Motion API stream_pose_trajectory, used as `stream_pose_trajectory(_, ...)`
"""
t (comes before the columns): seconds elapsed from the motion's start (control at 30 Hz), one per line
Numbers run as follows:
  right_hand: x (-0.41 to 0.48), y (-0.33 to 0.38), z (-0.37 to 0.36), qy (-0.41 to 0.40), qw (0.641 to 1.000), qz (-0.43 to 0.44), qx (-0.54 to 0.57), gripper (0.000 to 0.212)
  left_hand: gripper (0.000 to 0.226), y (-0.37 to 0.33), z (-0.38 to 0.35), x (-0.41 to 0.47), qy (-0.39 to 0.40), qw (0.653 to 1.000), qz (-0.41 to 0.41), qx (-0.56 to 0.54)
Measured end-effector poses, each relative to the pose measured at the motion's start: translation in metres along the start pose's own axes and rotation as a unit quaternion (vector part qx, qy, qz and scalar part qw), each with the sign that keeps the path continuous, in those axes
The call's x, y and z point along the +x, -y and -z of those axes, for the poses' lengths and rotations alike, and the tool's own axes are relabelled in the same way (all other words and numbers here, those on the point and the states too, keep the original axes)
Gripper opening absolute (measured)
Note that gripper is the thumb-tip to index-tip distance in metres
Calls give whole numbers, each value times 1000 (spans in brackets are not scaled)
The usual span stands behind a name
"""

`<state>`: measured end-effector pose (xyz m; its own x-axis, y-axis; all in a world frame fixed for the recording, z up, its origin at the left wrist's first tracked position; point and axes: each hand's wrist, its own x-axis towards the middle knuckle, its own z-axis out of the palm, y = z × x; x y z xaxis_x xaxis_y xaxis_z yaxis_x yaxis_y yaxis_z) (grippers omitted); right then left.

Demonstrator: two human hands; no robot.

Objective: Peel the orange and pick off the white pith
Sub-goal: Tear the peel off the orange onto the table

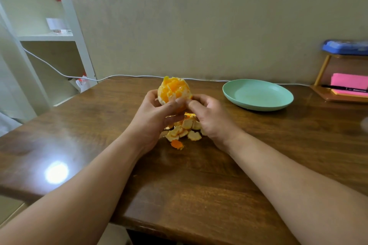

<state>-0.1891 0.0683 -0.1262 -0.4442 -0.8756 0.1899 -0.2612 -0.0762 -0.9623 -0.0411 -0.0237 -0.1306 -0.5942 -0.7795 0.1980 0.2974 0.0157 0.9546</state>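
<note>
A mostly peeled orange (172, 90), with orange flesh and patches of white pith showing, is held up over the middle of the wooden table (199, 175). My left hand (157, 117) grips it from below and the left, thumb laid across its front. My right hand (207, 117) touches its lower right side, thumb and forefinger pinched together at the fruit's surface; what they pinch is too small to tell. A pile of torn peel pieces (184, 131) lies on the table right under both hands.
An empty green plate (257, 94) sits to the right of the hands. At the far right stands a wooden organiser (342, 93) with pink notes, a black pen and a blue case on top. A white cable (123, 76) runs along the wall. The table's near edge is close below my forearms.
</note>
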Motion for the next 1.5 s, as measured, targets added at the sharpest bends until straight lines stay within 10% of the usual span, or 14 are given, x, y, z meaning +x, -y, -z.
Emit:
stream_pose_trajectory(0.23, -2, 1, 4, 4, 1000, 15, -2, 17, 59, -1, -1, -8, 20, 986, -52, 158)
stream_pose_trajectory(0.63, -2, 5, 7, 35, 998, 28, -41, 49, 77, -7, -4, -4, 13, 999, 10, -35)
stream_pose_trajectory(1.5, -9, 8, 2, -1, 987, 67, -149, 33, 67, -3, -7, -7, 8, 995, -17, 98)
